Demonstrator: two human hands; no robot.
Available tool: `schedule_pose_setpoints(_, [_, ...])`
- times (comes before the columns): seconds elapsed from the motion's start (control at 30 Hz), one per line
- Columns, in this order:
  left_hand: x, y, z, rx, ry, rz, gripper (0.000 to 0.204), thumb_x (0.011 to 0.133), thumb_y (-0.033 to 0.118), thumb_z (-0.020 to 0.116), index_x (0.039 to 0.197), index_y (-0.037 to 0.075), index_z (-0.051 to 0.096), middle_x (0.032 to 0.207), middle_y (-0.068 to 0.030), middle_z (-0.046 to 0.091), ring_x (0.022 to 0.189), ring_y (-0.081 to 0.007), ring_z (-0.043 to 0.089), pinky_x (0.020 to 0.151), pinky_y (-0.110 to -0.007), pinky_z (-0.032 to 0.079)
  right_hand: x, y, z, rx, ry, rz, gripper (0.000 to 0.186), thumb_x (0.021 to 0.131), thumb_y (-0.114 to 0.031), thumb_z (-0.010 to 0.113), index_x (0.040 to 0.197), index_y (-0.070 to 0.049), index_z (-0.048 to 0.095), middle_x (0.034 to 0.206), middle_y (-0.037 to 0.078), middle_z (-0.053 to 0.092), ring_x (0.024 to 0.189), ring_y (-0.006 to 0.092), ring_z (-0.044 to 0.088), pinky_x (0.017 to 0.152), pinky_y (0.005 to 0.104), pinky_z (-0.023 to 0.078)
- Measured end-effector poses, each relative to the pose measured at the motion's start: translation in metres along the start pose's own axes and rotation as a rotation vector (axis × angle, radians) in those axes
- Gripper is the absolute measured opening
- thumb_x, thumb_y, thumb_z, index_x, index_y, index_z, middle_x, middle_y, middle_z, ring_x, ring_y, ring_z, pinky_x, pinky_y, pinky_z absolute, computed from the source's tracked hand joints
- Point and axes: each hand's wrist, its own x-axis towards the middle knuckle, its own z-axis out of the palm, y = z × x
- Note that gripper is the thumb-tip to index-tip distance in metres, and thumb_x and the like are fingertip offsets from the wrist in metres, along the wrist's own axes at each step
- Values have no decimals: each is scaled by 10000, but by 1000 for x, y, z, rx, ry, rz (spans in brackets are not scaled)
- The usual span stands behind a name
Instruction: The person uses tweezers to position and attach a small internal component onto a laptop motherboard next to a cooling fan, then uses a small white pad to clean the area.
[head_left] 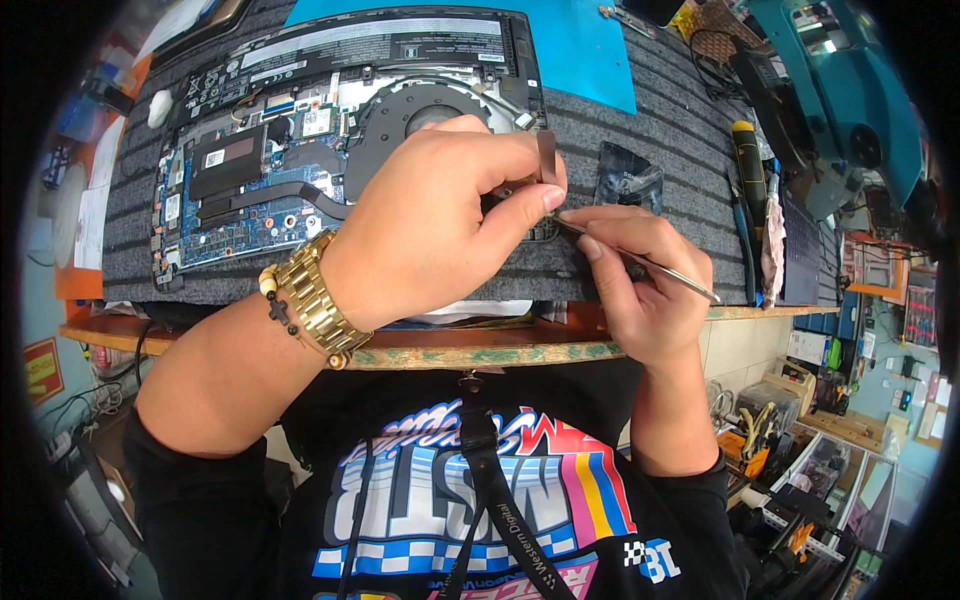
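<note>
An opened laptop lies on the striped grey mat, its blue circuit board, copper-dark heat pipe, black fan and long black battery exposed. Over its near right corner, my left hand is closed, thumb and forefinger pinching a flat dark metallic strip. My right hand is closed round a slender silver metal tool. The tool's tip meets the left fingertips at the laptop's corner. What lies under the fingers there is hidden.
A crumpled dark plastic pouch lies right of the laptop. A blue mat is behind it. Farther right are a yellow-and-black screwdriver and a teal machine. The wooden bench edge runs in front of me.
</note>
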Motion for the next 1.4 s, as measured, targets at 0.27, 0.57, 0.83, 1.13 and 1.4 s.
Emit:
schedule_pose_setpoints(0.27, [0, -1, 1, 31, 23, -5, 132, 1034, 137, 783, 1108, 38, 828, 902, -93, 773, 829, -213, 712, 764, -343, 573, -1, -8, 3, 20, 44, 49, 179, 924, 155, 748, 1058, 37, 739, 1084, 191, 825, 910, 259, 809, 782, 334, 650])
schedule_pose_setpoints(0.57, [-2, -3, 1, 126, -10, 56, 112, 1008, 124, 792, 1086, 56, 834, 968, -86, 814, 891, -271, 697, 841, -394, 567, 3, -14, 7, -153, 14, -81, 209, 874, 165, 759, 1030, 34, 715, 1034, 190, 801, 903, 346, 806, 793, 381, 647])
schedule_pose_setpoints(0.83, [-1, -3, 1, 138, 1, 55, 105, 998, 128, 795, 1075, 70, 837, 939, -90, 804, 883, -298, 692, 842, -410, 559, 2, -11, 10, -156, 50, -88, 212, 864, 157, 762, 1027, 35, 705, 1033, 199, 792, 899, 359, 802, 771, 384, 642])
schedule_pose_setpoints(1.13, [-1, -4, 2, 152, 22, 79, 108, 998, 141, 795, 1071, 74, 838, 897, -100, 786, 859, -316, 684, 838, -419, 555, 3, -20, 10, -237, -3, -68, 230, 836, 141, 779, 1010, 22, 686, 1039, 201, 787, 885, 377, 792, 748, 390, 637])
schedule_pose_setpoints(1.4, [-2, -5, 2, 154, 26, 85, 102, 999, 141, 795, 1067, 77, 836, 882, -100, 776, 847, -318, 679, 814, -419, 548, 3, -16, 8, -209, -1, -93, 213, 876, 173, 756, 1036, 44, 698, 1057, 214, 801, 890, 310, 794, 762, 348, 636])
